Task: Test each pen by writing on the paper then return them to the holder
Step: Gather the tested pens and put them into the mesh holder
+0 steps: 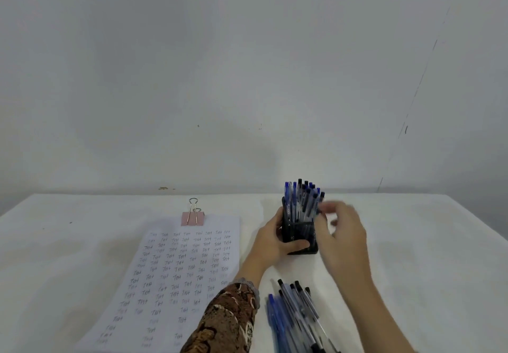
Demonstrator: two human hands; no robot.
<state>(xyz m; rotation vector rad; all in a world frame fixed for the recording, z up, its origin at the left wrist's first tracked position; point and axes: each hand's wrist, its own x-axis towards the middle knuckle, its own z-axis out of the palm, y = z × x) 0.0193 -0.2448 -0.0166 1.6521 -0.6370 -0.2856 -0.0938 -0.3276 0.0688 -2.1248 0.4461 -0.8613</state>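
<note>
Pen holder [298, 231]: black, upright, on the white-covered table [426, 256], right of centre and towards the far edge. It is packed with standing pens [301, 201], clear barrels with blue and black caps uppermost. Left hand [272, 240]: wrapped round the holder's left side, thumb laid across its lower front, gripping it; the forearm wears a brown patterned sleeve [228, 319]. Right hand [343, 234]: raised just right of the holder, bare forearm entering from the near right corner, fingers [325, 211] blurred and reaching to the upper right of the standing pens. Whether those fingers pinch a pen or are merely loose cannot be told from the blur. Loose pens [297, 317]: a heap of blue- and black-capped pens lying flat on the table, near side of the holder, between the two forearms and running off the near edge. Paper [176, 278]: white sheet left of the holder, lying flat, covered in rows of a short handwritten word that thin out towards the near end. Binder clip [193, 215]: pink with silver wire handles, clamped on the paper's far edge. Wall [247, 77]: plain, pale grey, behind the table.
</note>
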